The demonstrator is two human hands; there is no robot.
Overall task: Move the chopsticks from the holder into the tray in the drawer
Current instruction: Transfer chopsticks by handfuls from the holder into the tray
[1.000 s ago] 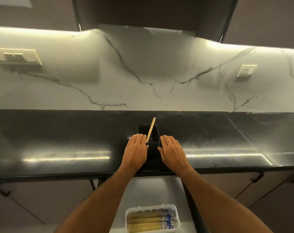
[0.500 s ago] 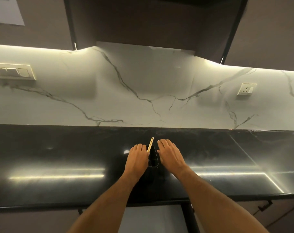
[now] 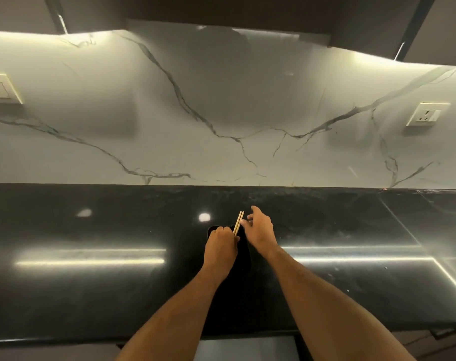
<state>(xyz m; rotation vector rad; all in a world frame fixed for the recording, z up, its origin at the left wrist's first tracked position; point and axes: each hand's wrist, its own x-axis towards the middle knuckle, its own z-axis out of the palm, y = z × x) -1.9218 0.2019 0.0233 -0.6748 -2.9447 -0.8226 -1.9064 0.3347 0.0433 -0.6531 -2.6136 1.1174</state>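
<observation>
Holder (image 3: 243,252), black, stands on the dark countertop (image 3: 91,290) near its front edge. Chopsticks (image 3: 238,223), two pale sticks side by side, rise tilted from the holder's open top; nothing else inside can be made out. Left hand (image 3: 220,248) is curled over the holder's left rim, its fingers closed beside the lower part of the chopsticks. Right hand (image 3: 260,228) is spread, fingers apart, its fingertips just beside the upper ends; contact cannot be confirmed. Drawer (image 3: 245,348) is only partly visible below.
</observation>
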